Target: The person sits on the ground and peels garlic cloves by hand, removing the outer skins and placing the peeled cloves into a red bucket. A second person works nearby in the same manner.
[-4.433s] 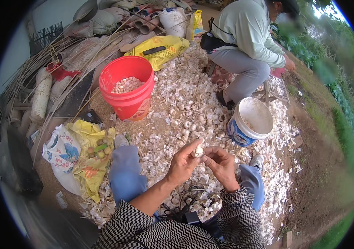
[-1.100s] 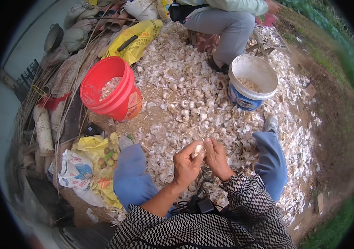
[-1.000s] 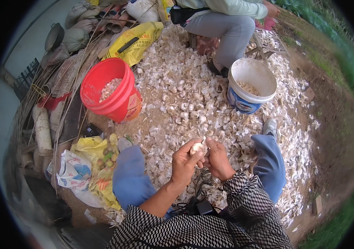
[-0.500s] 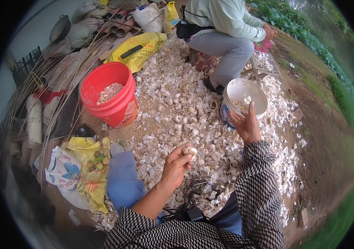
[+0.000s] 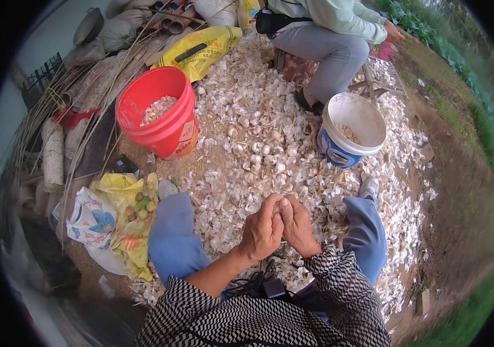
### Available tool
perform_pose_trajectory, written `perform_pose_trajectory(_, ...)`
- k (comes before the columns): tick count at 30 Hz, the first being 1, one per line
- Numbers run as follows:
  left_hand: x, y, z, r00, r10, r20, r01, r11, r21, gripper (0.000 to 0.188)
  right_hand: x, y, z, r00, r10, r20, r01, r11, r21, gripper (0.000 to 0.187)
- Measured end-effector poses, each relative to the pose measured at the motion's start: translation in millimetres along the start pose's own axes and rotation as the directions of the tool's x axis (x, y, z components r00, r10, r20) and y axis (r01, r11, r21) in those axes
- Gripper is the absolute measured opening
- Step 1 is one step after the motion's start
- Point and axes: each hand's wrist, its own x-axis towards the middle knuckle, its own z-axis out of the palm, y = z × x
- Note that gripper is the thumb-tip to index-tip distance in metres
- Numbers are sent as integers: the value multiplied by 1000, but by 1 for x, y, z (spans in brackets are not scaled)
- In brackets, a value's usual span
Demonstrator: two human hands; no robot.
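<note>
My left hand (image 5: 261, 229) and my right hand (image 5: 299, 224) are pressed together in front of me, thumbs side by side. Their fingers close round a garlic bulb, which they hide almost wholly. Below and beyond them, loose garlic bulbs (image 5: 257, 158) lie among a thick spread of papery garlic skins (image 5: 224, 202). A white and blue bucket (image 5: 339, 153) stands ahead to the right, with peeled or split cloves (image 5: 347, 134) at its bottom. Ahead to the left, a red bucket (image 5: 160, 137) holds more cloves (image 5: 158, 110).
Opposite sits a person (image 5: 328, 43) in grey trousers on a low seat. Yellow and white bags (image 5: 117, 220) with some round fruit (image 5: 142, 209) lie beside my left knee. Long thin sticks, pipes and filled sacks (image 5: 117, 34) are piled at the left. Green plants grow at the right.
My right hand has come back from over the white bucket, where it had cloves in the air, and joined my left. The garlic bulb, visible before in my left hand, is now covered.
</note>
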Motion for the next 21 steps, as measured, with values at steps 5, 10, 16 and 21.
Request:
perform_pose_trajectory(5, -3, -6, 1, 999, -40, 19, 40, 999, 19, 38, -5, 5, 5, 973, 225, 42, -228, 938, 262, 34)
perform_pose_trajectory(10, -6, -10, 7, 998, 65, 4, -65, 998, -9, 38, -6, 16, 10, 897, 438, 50, -397, 753, 524, 31)
perform_pose_trajectory(16, 1, -13, -7, 999, -35, -10, 33, 986, -162, 42, 11, -12, -17, 724, 565, 395, -650, 369, 664, 24)
perform_pose_trajectory(21, 17, -31, -17, 999, -2, -37, 6, 995, 100, 37, 16, -7, -18, 951, 233, 202, -277, 934, 225, 20)
